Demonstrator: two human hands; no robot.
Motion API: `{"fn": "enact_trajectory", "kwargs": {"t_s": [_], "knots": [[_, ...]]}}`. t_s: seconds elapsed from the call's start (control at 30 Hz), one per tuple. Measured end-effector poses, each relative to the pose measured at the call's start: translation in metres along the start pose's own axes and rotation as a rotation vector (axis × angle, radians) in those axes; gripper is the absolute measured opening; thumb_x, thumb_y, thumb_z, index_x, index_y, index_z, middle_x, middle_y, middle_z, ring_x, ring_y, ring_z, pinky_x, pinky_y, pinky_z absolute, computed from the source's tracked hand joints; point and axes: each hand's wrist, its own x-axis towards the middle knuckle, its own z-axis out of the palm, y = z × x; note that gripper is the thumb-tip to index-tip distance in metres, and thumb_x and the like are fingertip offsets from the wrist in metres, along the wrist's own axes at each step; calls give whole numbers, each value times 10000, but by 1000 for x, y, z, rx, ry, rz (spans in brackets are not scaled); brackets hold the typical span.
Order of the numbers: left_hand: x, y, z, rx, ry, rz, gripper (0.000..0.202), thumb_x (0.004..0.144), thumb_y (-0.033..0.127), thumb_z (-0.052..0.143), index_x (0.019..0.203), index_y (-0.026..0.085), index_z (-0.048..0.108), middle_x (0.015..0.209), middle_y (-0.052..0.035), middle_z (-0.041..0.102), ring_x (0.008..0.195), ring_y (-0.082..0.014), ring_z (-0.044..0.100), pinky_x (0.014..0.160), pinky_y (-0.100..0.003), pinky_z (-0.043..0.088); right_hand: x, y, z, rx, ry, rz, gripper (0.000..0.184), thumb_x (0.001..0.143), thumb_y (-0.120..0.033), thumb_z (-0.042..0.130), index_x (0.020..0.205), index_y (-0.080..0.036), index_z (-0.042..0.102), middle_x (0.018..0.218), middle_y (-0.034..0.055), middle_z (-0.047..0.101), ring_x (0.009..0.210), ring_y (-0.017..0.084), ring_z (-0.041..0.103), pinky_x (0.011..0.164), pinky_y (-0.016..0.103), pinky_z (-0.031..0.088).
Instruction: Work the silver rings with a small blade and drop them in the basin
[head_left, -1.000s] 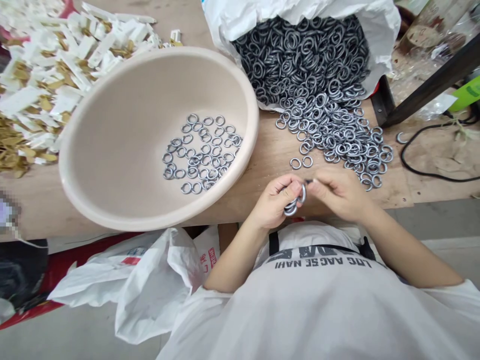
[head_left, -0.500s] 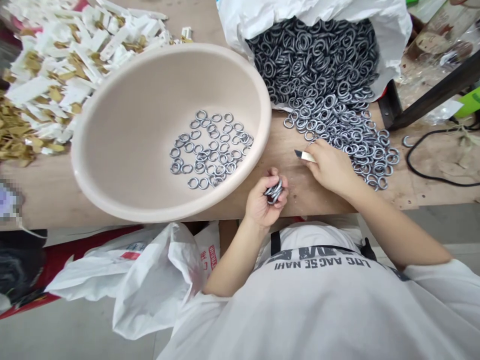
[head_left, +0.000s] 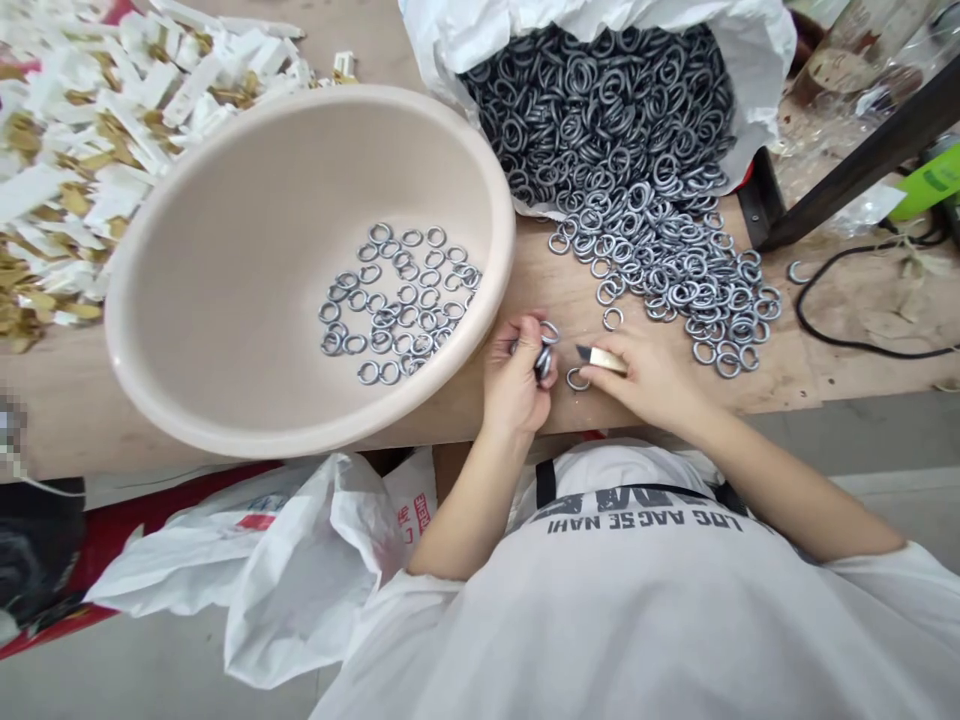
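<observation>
Across a worn wooden table (head_left: 457, 405), a few metal rings (head_left: 543, 362) sit bunched in the left hand (head_left: 514, 375), its fingers curled closely around them. The right hand (head_left: 649, 382) pinches a short tan-handled blade (head_left: 606, 358), tip pointing toward that bunch, with a loose ring (head_left: 576, 380) lying just beneath it. Working the rings by hand appears to be the step in progress. Further rings lie spread inside a beige basin (head_left: 109, 330), beside a dark heap (head_left: 600, 120) spilling from a white plastic sack (head_left: 765, 100).
</observation>
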Motion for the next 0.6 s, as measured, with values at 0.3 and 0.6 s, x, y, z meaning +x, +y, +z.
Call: {"fn": "enact_trajectory", "kwargs": {"t_s": [0.3, 0.6], "knots": [[-8, 8, -13, 30, -31, -37, 274, 743, 280, 829, 986, 221, 715, 701, 55, 598, 469, -33, 454, 373, -145, 267, 5, 10, -3, 287, 83, 133, 124, 859, -316, 764, 926, -215, 738, 830, 21, 710, 769, 196, 622, 697, 323, 434], [-21, -30, 16, 183, -107, -75, 436, 734, 526, 853, 1000, 194, 758, 598, 55, 563, 431, -40, 393, 380, -173, 291, 2, -11, -2, 542, 412, 101, 153, 898, -340, 706, 816, -212, 691, 802, 12, 642, 783, 167, 579, 731, 324, 460]]}}
